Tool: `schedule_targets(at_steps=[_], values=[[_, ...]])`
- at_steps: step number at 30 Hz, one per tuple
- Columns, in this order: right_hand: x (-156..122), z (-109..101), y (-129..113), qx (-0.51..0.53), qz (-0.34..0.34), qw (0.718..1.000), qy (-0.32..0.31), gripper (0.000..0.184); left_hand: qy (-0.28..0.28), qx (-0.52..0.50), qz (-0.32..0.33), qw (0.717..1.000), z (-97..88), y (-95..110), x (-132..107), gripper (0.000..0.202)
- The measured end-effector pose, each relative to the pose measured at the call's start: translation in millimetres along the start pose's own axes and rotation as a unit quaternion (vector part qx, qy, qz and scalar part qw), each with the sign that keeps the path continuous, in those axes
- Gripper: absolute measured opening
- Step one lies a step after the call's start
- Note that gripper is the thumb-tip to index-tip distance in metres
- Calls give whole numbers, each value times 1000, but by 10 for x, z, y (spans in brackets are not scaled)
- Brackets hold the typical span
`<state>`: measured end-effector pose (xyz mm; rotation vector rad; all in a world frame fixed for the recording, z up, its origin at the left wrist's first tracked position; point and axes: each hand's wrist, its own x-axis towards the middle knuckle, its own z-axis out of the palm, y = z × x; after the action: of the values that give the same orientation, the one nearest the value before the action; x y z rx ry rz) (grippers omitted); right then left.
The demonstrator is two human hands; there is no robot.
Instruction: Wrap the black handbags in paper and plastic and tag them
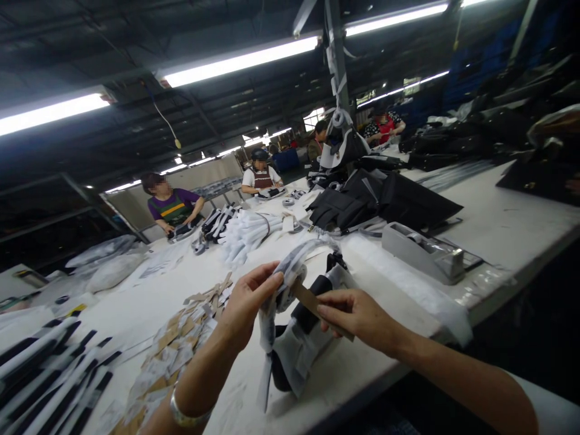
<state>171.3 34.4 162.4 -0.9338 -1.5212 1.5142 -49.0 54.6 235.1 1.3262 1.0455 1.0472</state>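
My left hand (247, 299) pinches a curved strap (290, 261) wrapped in clear and whitish film, thumb and fingers closed on it. In my right hand (356, 317), a flat brown cardboard strip (309, 301) is held between thumb and fingers, its far end against the wrapped strap. Below both hands a black item (296, 356), partly covered in white wrapping, rests on the white table (254, 386); its exact kind is unclear. Left of my left forearm lies a pile of small brown and white pieces (181, 338).
A grey tape dispenser (421, 251) stands to the right, beside a roll of white film (389, 284). Black bag-like pieces (376, 202) and a white bundle (249, 232) lie farther back. Wrapped black strips (58, 374) fill the left front. Several people (179, 208) work across the table.
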Motion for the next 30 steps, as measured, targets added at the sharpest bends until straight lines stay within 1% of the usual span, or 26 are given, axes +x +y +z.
schedule_targets(at_steps=[2,5,9,11,14,18,20,23,27,30], values=[[-4,23,-24,3,-4,1000,-21,37,5,7,4,1000,-12,6,-11,50],[-43,28,-5,-8,-14,999,-41,37,19,7,-8,1000,-34,4,-17,50],[-6,1,53,-35,-23,999,-9,37,41,17,-18,999,-24,13,-11,53],[55,-9,66,-34,-7,999,3,38,50,29,-11,998,-1,33,-13,55],[128,-20,73,-15,28,999,-3,38,74,47,2,996,20,63,-24,56],[143,-41,91,-1,54,998,9,39,100,59,4,993,2,58,-25,56],[151,-40,91,-2,51,999,16,41,98,60,1,993,-1,45,-19,56],[211,-1,57,10,22,1000,16,43,79,61,-2,995,41,44,-20,56],[336,97,-35,95,-40,995,20,42,28,57,-2,998,145,72,-48,53],[371,159,-113,140,-80,987,19,37,12,45,10,999,183,64,-59,49]])
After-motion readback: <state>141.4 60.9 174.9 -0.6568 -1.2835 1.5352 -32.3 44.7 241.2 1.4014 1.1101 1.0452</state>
